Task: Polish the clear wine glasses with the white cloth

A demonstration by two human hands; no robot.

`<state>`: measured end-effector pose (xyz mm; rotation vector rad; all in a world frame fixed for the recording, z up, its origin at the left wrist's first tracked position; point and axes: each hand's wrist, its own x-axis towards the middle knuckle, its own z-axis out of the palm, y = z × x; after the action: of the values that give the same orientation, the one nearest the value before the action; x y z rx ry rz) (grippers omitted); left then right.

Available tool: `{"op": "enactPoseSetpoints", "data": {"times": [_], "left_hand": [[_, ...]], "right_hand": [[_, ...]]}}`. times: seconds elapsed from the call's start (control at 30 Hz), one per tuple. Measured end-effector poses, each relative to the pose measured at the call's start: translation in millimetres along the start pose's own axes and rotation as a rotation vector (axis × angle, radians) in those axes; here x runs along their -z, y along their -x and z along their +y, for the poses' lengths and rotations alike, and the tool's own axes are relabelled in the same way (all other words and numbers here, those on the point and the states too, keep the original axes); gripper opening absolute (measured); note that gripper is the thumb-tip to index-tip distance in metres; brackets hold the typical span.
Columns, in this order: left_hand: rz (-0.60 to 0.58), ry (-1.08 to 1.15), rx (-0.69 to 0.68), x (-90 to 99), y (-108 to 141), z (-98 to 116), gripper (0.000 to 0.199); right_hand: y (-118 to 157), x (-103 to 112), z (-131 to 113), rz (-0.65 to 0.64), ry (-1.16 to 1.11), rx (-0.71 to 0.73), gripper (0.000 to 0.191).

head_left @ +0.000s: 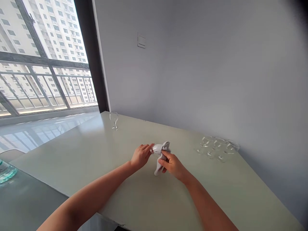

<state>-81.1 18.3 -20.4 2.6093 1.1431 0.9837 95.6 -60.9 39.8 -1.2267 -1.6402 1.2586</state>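
Above the middle of the pale table, a stemmed glass (pixel 157 148) lies tilted on its side in the air, its bowl toward the right. My left hand (pixel 141 156) is closed round its stem and foot end. A light grey cloth (pixel 159 164) is in my right hand (pixel 173 165), whose fingers pinch it at the mouth of the glass. Part of the cloth is bunched at the rim and inside the bowl, and a loose end hangs down below. The fingertips of my left hand partly hide the stem.
One stemmed glass (pixel 114 120) stands at the table's far left corner. Three more glasses (pixel 218 144) are grouped near the wall on the right. A greenish glass vessel (pixel 6 171) sits at the left edge on a lower dark surface. Walls border the table's (pixel 115 144) far side.
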Motion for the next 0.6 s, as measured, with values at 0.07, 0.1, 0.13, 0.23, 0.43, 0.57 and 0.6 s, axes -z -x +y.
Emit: {"op": "enactPoseSetpoints", "data": {"times": [0.07, 0.1, 0.13, 0.23, 0.43, 0.57, 0.6], "left_hand": [[-0.048, 0.005, -0.056, 2.6, 1, 3, 0.035], [-0.070, 0.003, -0.080, 4.6, 1, 4, 0.036], [-0.089, -0.006, -0.098, 7.2, 1, 6, 0.036], [-0.084, -0.068, -0.080, 17.2, -4, 8, 0.036], [-0.119, 0.056, 0.018, 32.3, -12, 9, 0.038], [-0.507, 0.537, 0.188, 39.9, -9, 6, 0.041], [-0.679, 0.690, 0.211, 42.0, -8, 6, 0.045]], "right_hand": [[0, 2, 3, -0.027, 0.015, -0.012, 0.040], [-1, 2, 6, -0.034, 0.019, -0.019, 0.039], [-2, 2, 9, -0.038, 0.006, -0.029, 0.038], [-8, 2, 18, 0.002, -0.199, -0.059, 0.036], [-10, 7, 15, 0.055, -0.385, -0.041, 0.036], [4, 21, -9, -0.195, -0.131, -0.023, 0.036], [7, 25, -14, -0.269, -0.112, -0.025, 0.033]]}}
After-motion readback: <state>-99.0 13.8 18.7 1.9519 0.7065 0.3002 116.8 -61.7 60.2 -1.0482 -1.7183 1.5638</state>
